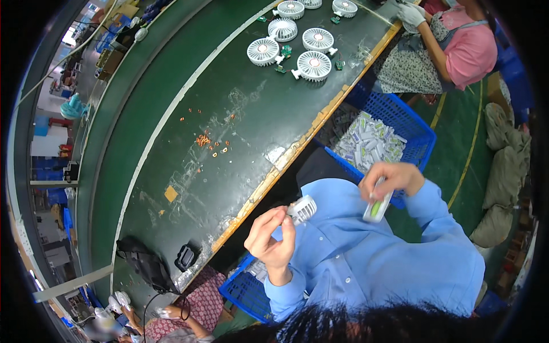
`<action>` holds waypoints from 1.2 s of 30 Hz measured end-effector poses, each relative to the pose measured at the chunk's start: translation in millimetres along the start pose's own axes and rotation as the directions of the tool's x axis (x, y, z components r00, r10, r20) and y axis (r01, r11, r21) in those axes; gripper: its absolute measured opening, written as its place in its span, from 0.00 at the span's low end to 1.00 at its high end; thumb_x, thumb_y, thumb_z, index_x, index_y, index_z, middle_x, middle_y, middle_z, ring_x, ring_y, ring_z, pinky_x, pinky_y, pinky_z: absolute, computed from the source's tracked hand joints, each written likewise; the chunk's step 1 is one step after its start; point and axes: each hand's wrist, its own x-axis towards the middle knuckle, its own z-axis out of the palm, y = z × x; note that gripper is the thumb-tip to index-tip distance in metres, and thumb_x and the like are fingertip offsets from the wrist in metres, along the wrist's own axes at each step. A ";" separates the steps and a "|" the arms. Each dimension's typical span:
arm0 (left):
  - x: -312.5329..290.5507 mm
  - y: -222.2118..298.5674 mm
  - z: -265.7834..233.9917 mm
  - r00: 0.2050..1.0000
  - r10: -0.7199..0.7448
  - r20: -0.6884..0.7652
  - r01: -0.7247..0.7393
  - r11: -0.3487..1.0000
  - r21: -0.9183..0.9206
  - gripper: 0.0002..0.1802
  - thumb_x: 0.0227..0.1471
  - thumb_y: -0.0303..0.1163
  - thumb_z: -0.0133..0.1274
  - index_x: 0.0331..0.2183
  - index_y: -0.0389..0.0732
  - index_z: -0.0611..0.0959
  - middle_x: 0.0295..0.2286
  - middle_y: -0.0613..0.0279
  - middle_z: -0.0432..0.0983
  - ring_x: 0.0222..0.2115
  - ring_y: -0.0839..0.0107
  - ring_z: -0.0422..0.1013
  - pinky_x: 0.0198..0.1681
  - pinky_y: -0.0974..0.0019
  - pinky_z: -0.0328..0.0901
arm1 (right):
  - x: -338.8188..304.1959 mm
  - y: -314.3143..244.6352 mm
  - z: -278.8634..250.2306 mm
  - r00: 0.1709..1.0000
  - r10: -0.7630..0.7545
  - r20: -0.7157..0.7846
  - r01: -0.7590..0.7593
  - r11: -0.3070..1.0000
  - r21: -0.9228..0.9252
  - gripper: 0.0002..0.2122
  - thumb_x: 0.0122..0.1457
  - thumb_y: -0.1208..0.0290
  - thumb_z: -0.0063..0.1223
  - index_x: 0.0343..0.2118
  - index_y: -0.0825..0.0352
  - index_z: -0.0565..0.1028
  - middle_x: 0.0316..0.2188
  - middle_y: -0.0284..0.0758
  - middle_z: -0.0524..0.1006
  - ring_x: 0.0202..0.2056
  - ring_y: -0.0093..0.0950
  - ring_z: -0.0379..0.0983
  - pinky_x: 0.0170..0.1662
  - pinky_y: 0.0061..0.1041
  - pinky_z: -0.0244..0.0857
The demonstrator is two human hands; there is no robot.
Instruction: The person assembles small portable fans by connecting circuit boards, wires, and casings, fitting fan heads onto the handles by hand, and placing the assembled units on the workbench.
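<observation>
My left hand pinches a white plastic piece with a row of slots between thumb and fingers, in front of my chest. Off to the right, my right hand is closed around the upper part of a long white plastic casing with a bright green strip in it. Its fingers cover the casing's top end. The two pieces are apart. Just beyond my right hand stands a blue plastic basket heaped with similar small white and green parts.
A long green worktable with a worn wooden edge runs diagonally at my left. On it lie several white handheld fans, small copper-coloured pieces and a black bag. A second blue basket sits below. Co-workers sit at both ends.
</observation>
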 end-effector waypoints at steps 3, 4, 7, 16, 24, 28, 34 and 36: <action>-3.7 3.6 -0.5 0.996 -0.084 0.042 0.089 0.986 -0.143 0.13 0.45 0.12 0.60 0.37 0.29 0.82 0.35 0.47 0.78 0.36 0.60 0.78 0.41 0.64 0.74 | -25.3 51.7 -61.2 0.884 0.310 -0.350 -0.392 0.899 -0.193 0.08 0.51 0.68 0.61 0.29 0.69 0.79 0.32 0.43 0.79 0.38 0.31 0.75 0.44 0.30 0.67; -2.1 2.5 2.1 0.996 -0.082 0.042 0.087 0.986 -0.144 0.13 0.45 0.12 0.60 0.37 0.29 0.82 0.35 0.47 0.78 0.36 0.60 0.78 0.41 0.64 0.74 | -28.3 71.6 -58.2 0.728 0.250 -0.638 -0.666 0.476 -0.574 0.12 0.49 0.66 0.63 0.33 0.69 0.79 0.37 0.43 0.78 0.42 0.33 0.74 0.46 0.31 0.67; 0.9 8.6 11.6 0.994 -0.088 0.068 0.095 0.989 -0.111 0.13 0.44 0.12 0.60 0.36 0.29 0.82 0.36 0.47 0.77 0.37 0.60 0.78 0.42 0.63 0.73 | -19.7 75.3 -37.1 0.715 -0.039 -0.698 -0.652 0.322 -0.687 0.34 0.43 0.57 0.69 0.51 0.70 0.71 0.53 0.47 0.71 0.55 0.45 0.66 0.58 0.40 0.60; 3.5 20.3 40.9 0.999 0.000 0.045 0.009 0.977 -0.211 0.12 0.45 0.12 0.58 0.35 0.30 0.81 0.37 0.48 0.76 0.38 0.56 0.78 0.41 0.61 0.75 | 76.9 11.4 57.6 0.795 -0.558 -0.237 0.282 0.687 -0.670 0.35 0.43 0.70 0.70 0.55 0.73 0.66 0.51 0.45 0.70 0.49 0.40 0.72 0.50 0.34 0.69; 10.1 -34.3 20.7 0.976 -0.069 -0.209 0.079 0.996 0.041 0.22 0.50 0.15 0.57 0.48 0.32 0.76 0.52 0.49 0.69 0.53 0.58 0.70 0.55 0.58 0.67 | 134.4 -6.6 10.3 0.587 -0.797 -0.140 0.083 0.231 -0.969 0.23 0.49 0.68 0.65 0.49 0.66 0.73 0.48 0.40 0.75 0.50 0.40 0.73 0.54 0.37 0.66; 10.8 -67.9 -4.7 0.949 -0.027 -0.313 0.159 0.901 0.404 0.24 0.47 0.20 0.60 0.48 0.32 0.77 0.49 0.45 0.73 0.49 0.51 0.71 0.55 0.55 0.63 | 167.9 -1.9 -47.4 0.550 -0.832 -0.074 -0.075 0.040 -0.996 0.22 0.50 0.73 0.62 0.50 0.64 0.74 0.52 0.37 0.74 0.56 0.38 0.68 0.60 0.41 0.60; -3.9 -88.9 -54.3 0.949 -0.001 -0.315 0.212 0.740 0.639 0.25 0.50 0.25 0.59 0.51 0.31 0.74 0.51 0.43 0.69 0.52 0.46 0.67 0.56 0.51 0.61 | 184.7 -10.6 -107.1 0.537 -0.828 -0.162 -0.299 -0.008 -0.954 0.21 0.55 0.76 0.56 0.54 0.64 0.72 0.59 0.37 0.69 0.63 0.39 0.60 0.65 0.43 0.52; -10.1 -93.2 -67.5 0.940 -0.007 -0.340 0.256 0.674 0.693 0.25 0.51 0.26 0.59 0.50 0.30 0.74 0.52 0.43 0.69 0.52 0.46 0.66 0.57 0.51 0.60 | 190.9 -9.5 -128.8 0.528 -0.827 -0.193 -0.384 -0.030 -0.923 0.23 0.57 0.77 0.51 0.58 0.64 0.69 0.61 0.37 0.67 0.64 0.39 0.58 0.66 0.43 0.50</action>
